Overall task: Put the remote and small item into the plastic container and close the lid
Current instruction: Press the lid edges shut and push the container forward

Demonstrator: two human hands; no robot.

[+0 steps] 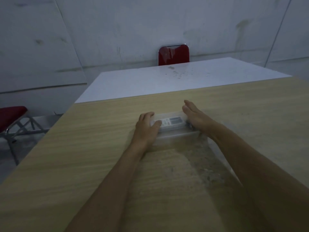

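A grey panelled wall [150, 22] fills the background above a wood-grain counter [83, 156], where we reach forward with both bare forearms. Butted against the counter's far edge is a white table [150, 81], its top speckled with small marks, and a red chair back [173, 55] rises behind that table's far edge. A second red chair [11, 118] on a metal folding frame stands on the floor off the counter's left edge.

Toward the far edge of the counter, roughly midway across, sits the clear plastic container [173, 131], long side facing us. Through its clear top we see the white remote [172, 122] lying lengthwise inside, its display end toward the right. Whether the lid is fully seated we cannot tell in the dim, blurred light, and the small item is hard to make out; a dark shape at the right end may be it.

Our left hand [147, 128] rests on the container's left end, fingers curled over the far side and thumb pressed on top. Our right hand [197, 118] lies flat and open against the right end, fingers together and pointing away. The two hands cover both ends of the container.
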